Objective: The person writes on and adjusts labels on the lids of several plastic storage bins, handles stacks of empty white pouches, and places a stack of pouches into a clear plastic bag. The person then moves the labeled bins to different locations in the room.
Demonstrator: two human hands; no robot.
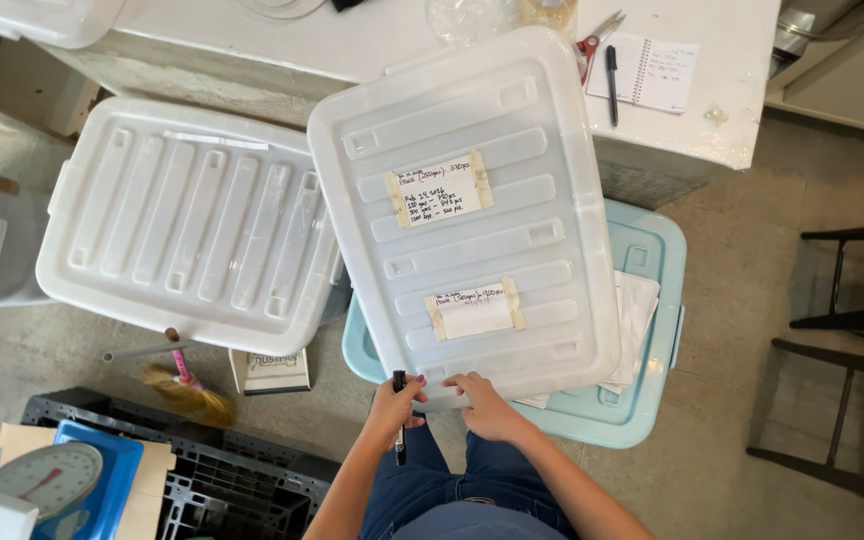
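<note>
At the bottom of the view, the left hand (393, 405) is curled closed around a slim black marker pen (399, 420), whose barrel points down past the wrist, while its fingers rest on the near edge of a large translucent white ribbed plastic bin lid (462, 130). Just beside it, the right hand (485, 405) grips the same edge, fingers bent over the rim. The lid lies tilted across a pale blue plastic storage bin (657, 260) and carries two taped paper labels (439, 188). Folded white paper (637, 310) shows beneath its right side. To the left sits a second white ribbed plastic lid (182, 220). Farther off, a white table (712, 110) bears a spiral notebook (657, 72), a black pen (612, 85) and red-handled scissors (592, 42).
</note>
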